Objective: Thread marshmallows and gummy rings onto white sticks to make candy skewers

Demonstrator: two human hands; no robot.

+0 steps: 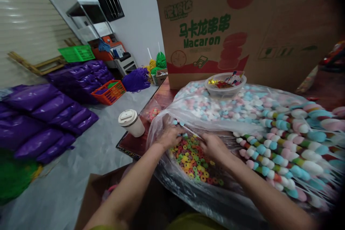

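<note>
I saw the right hand (214, 147) pinching a thin stick (191, 129) above the colourful rings (198, 167) on the near plastic (179, 190), couldn't tell the left hand's (169, 137) grip, and feared a loosened pinch might drop it.

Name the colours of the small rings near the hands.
The small rings are mixed red, orange, yellow and green, seen in the head view.

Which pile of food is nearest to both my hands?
The multicoloured ring cereal, lying between your left hand and right hand. The loose marshmallows lie farther back, the marshmallow skewers off to the right.
</note>
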